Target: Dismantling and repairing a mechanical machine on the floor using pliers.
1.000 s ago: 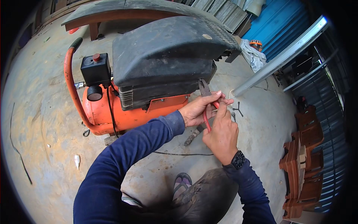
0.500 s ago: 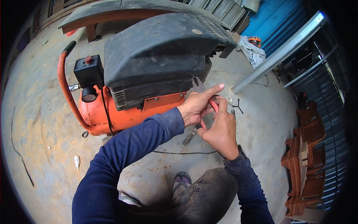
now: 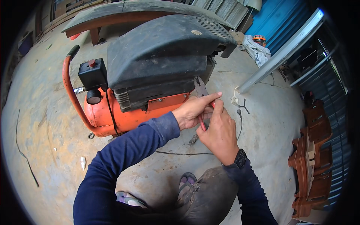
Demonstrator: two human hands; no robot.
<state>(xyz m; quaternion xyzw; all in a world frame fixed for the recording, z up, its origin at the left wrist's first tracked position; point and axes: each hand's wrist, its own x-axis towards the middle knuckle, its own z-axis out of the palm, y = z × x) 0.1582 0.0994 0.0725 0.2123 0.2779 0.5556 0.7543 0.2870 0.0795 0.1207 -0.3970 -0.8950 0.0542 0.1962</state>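
Red-handled pliers grasped by left hand and right hand, projecting beyond hands, at black cover

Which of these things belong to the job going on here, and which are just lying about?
Seem part of the job:
Red-handled pliers, held
Black cover, with the pliers' tips near its lower right
Orange tank under the cover

Seem just lying about:
Small white bottle
Thin dark strip
White bag
Three-armed black tool, though it may serve this job

Blk cable, wht btl & Y-wrench lie on gry floor.
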